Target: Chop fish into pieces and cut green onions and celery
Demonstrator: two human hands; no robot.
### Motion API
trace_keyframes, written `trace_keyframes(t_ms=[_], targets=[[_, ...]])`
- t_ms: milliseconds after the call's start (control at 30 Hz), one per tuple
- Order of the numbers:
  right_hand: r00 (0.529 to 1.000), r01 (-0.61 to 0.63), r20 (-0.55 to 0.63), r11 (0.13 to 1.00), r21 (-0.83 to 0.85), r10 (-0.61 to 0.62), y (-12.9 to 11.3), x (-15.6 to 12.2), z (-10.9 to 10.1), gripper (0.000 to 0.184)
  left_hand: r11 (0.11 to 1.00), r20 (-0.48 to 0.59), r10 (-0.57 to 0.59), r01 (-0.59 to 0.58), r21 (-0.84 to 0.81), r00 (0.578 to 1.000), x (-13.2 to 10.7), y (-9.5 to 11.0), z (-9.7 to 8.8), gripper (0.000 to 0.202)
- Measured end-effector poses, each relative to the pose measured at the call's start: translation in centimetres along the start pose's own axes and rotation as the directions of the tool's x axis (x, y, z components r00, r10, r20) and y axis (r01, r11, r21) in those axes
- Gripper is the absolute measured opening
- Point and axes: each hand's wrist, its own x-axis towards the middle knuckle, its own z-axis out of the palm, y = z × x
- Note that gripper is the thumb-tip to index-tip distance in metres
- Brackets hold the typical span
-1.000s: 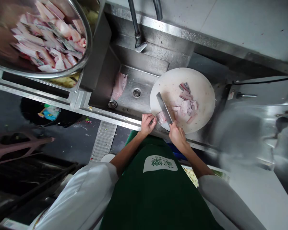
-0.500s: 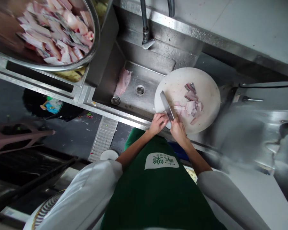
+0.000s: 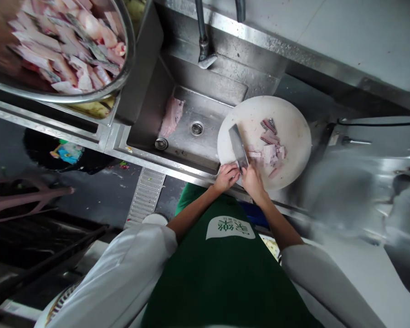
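My right hand (image 3: 253, 183) is wrapped round the handle of a cleaver (image 3: 238, 143), its broad blade pointing away from me over a round white cutting board (image 3: 295, 123). Against the near left edge of the board, my left hand (image 3: 226, 176) is closed with curled fingers beside the blade. A pale bit of fish shows at its fingertips, mostly hidden by the hand. Right of the blade lie cut chunks of pinkish fish (image 3: 269, 152). Darker-skinned strips of fish (image 3: 269, 126) lie just beyond them.
The board rests over a steel sink (image 3: 208, 148) holding a fish fillet (image 3: 172, 116). A faucet (image 3: 205, 52) hangs above. At upper left stands a large steel bowl (image 3: 128, 68) heaped with fish strips (image 3: 68, 45). Blurred metalware (image 3: 341, 196) stands at right.
The view has shifted slightly, moving the bowl a little left. The cleaver blade shows more of its flat side now. Both hands keep their places at the board's near edge.
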Motion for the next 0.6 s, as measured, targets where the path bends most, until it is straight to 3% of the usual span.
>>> trace_keyframes(t_ms=[67,133,233,300,467,600], targets=[[1.0,0.028,-0.001,0.999,0.041,-0.028,0.4,2.8,-1.1,0.029,1.0,0.001,0.001,-0.001,-0.005,1.0,0.1,0.0,-0.5,0.031],[1.0,0.018,-0.006,0.999,0.031,-0.018,1.5,3.6,-2.1,0.028,1.0,-0.035,0.018,-0.018,-0.016,0.999,-0.2,-0.2,-1.1,0.03],[0.997,-0.033,-0.077,0.998,-0.044,0.029,2.1,1.1,-2.2,0.031,1.0,-0.186,0.002,-0.002,0.003,0.982,-1.0,-0.6,-2.3,0.027],[0.997,-0.042,-0.071,0.994,-0.098,0.035,1.3,-1.6,-1.3,0.034,0.999,-0.252,0.006,0.002,0.033,0.968,-1.3,-1.0,-2.7,0.023],[0.997,0.008,0.077,0.987,-0.162,0.005,-1.5,-5.8,1.4,0.033,0.986,-0.083,0.169,-0.168,0.012,0.982,-0.6,-1.7,-1.8,0.021],[0.987,-0.017,0.157,0.985,-0.17,0.044,-0.1,-7.8,1.8,0.031,0.988,-0.029,0.156,-0.157,-0.01,0.987,-0.3,-1.9,-0.6,0.021]])
